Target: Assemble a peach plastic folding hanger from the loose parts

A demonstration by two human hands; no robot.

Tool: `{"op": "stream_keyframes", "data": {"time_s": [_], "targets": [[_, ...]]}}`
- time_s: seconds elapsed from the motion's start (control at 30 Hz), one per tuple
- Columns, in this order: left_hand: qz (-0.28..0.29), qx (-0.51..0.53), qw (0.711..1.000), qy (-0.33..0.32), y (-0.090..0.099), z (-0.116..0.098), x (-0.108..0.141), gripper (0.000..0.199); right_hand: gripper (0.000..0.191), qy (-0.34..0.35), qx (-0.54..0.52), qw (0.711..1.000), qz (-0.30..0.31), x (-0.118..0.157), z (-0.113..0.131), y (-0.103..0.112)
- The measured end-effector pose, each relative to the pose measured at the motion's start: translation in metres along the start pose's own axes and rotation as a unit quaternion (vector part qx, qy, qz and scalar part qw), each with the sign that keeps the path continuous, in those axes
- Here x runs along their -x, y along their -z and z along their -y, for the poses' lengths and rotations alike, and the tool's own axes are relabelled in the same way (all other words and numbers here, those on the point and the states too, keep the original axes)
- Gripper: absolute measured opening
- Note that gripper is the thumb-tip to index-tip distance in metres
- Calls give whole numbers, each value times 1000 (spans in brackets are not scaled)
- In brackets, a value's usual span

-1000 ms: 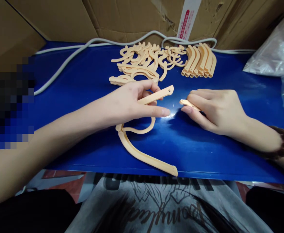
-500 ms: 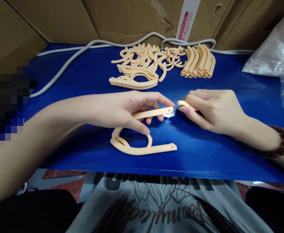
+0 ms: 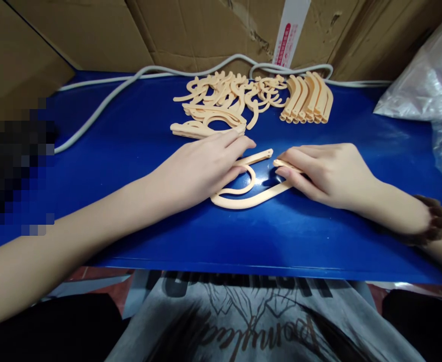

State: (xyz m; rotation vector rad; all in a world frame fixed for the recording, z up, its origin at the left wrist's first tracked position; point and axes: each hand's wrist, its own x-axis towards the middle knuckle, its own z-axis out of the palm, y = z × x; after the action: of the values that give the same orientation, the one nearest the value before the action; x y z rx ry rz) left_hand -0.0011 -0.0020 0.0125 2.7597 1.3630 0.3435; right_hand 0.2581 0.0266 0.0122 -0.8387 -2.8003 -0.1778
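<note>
My left hand point(image 3: 205, 166) is closed on a beige plastic hanger part point(image 3: 243, 202), whose long curved arm, hook and second arm stick out to the right from under the fingers. At the right, my right hand point(image 3: 324, 171) pinches a small beige piece point(image 3: 286, 165) between thumb and fingers. The long arm's right end reaches my right thumb; whether they touch I cannot tell. Just behind my left hand lie stacked beige hanger parts point(image 3: 190, 130).
A heap of beige hooks point(image 3: 228, 90) and a row of curved arms point(image 3: 307, 98) lie at the back of the blue table point(image 3: 356, 241). Behind them run a white cable point(image 3: 107, 103) and cardboard point(image 3: 205, 30). A clear plastic bag point(image 3: 413, 85) sits at the right.
My left hand has moved up and closed over the hanger part, which has shifted right and away from the table's front edge. My right hand has barely moved and keeps its piece.
</note>
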Motion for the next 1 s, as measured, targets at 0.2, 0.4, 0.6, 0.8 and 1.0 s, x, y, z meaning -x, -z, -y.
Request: {"op": "stream_keyframes", "data": {"time_s": [0.2,0.4,0.6,0.8,1.0], "targets": [[3,-19,1000,5,0,2,-1,27,52,-18,15,1000,6,0,0,-1],[14,-80,996,31,4,1,-1,33,57,-14,39,999,15,2,-8,0],[-10,-91,992,87,14,-1,-2,36,72,29,7,998,56,2,-15,8],[-24,-77,990,119,14,2,-2,36,69,25,19,997,64,2,-9,8],[-35,-82,988,124,16,3,-1,39,69,4,-1,998,57,1,-11,7]]}}
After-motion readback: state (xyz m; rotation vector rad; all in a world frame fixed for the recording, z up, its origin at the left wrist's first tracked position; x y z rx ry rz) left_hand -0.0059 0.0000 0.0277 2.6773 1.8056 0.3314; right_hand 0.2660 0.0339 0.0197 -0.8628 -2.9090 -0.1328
